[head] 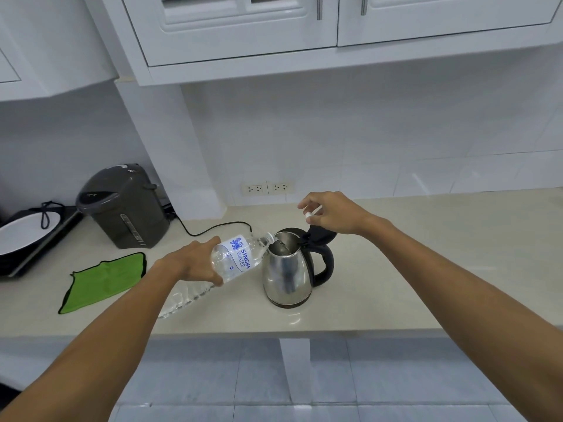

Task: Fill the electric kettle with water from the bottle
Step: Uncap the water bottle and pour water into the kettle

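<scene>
A steel electric kettle [288, 274] with a black handle stands on the beige counter [396, 269], its black lid [323, 234] tipped open. My left hand [195, 261] grips a clear water bottle [239, 257] with a blue and white label, tilted so its neck rests over the kettle's open mouth. My right hand [333, 213] hovers above the lid and pinches the small white bottle cap [309, 215] between its fingers.
A grey hot-water dispenser [125, 207] stands at the back left with a black cord [213, 228] trailing toward the kettle. A green cloth [103, 280] lies left of my arm. A white bowl on a dark tray [24, 236] sits far left. Wall sockets [268, 187] are behind.
</scene>
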`<state>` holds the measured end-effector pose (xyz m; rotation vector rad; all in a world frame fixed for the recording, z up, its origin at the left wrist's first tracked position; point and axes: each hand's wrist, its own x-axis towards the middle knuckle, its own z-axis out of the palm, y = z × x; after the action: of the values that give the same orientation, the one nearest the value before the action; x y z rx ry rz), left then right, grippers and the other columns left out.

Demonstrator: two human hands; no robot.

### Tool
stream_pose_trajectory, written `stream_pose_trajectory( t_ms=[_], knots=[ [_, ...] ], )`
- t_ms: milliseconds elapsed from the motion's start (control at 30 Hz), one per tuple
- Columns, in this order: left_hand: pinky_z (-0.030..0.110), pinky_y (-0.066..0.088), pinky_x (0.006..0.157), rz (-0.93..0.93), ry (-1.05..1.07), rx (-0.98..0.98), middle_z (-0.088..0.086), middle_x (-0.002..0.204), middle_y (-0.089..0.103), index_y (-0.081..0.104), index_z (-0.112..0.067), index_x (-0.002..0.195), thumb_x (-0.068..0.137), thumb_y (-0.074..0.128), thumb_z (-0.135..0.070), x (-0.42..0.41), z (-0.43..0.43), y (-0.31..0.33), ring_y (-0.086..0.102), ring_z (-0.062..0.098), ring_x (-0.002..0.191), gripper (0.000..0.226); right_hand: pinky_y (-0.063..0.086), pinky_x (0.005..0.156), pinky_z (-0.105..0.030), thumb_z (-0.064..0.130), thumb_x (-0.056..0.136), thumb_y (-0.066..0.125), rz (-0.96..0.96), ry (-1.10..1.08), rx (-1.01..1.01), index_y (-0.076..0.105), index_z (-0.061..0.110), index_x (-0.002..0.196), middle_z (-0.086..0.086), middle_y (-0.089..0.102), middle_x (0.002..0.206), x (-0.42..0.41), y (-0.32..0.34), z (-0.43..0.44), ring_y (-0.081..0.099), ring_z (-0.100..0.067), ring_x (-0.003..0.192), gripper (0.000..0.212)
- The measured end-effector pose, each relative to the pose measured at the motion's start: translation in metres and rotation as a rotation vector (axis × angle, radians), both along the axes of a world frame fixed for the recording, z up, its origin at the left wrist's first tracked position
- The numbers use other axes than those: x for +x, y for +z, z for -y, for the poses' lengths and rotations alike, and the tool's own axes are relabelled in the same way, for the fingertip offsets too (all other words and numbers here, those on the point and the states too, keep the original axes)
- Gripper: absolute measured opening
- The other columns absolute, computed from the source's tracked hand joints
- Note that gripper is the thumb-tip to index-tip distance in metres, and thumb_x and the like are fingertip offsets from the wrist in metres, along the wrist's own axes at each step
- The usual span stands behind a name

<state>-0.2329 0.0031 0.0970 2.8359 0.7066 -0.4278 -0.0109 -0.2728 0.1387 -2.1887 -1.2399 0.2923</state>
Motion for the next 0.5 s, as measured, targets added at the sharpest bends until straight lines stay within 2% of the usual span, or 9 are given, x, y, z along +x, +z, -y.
stream_pose_trajectory(
  t_ms=[133, 500],
  knots=[
    [0.042, 0.058, 0.078, 0.01, -0.001, -0.013, 0.001, 0.094, 0.065, 0.044, -0.032, 0.121, 0.063, 0.088, -0.048, 0.0012, 0.0008, -0.0027, 0.065, 0.019, 0.082, 0.074, 0.043, 0.076, -0.012, 0.015, 0.094, 0.067, -0.006, -0.003, 0.006, 0.067, 0.018, 0.125, 0.001, 0.071, 0.111, 0.0004, -0.0014, 0.0003, 0.071, -0.016, 0.097, 0.031],
    [0.041, 0.058, 0.078, -0.01, 0.003, 0.004, 0.002, 0.095, 0.064, 0.044, -0.03, 0.123, 0.062, 0.088, -0.049, 0.0002, -0.0042, -0.0036, 0.065, 0.02, 0.084, 0.077, 0.043, 0.076, -0.01, 0.016, 0.094, 0.067, -0.009, 0.005, 0.011, 0.067, 0.018, 0.125, 0.001, 0.071, 0.111, 0.0009, -0.006, -0.0031, 0.071, -0.016, 0.097, 0.031]
  ],
)
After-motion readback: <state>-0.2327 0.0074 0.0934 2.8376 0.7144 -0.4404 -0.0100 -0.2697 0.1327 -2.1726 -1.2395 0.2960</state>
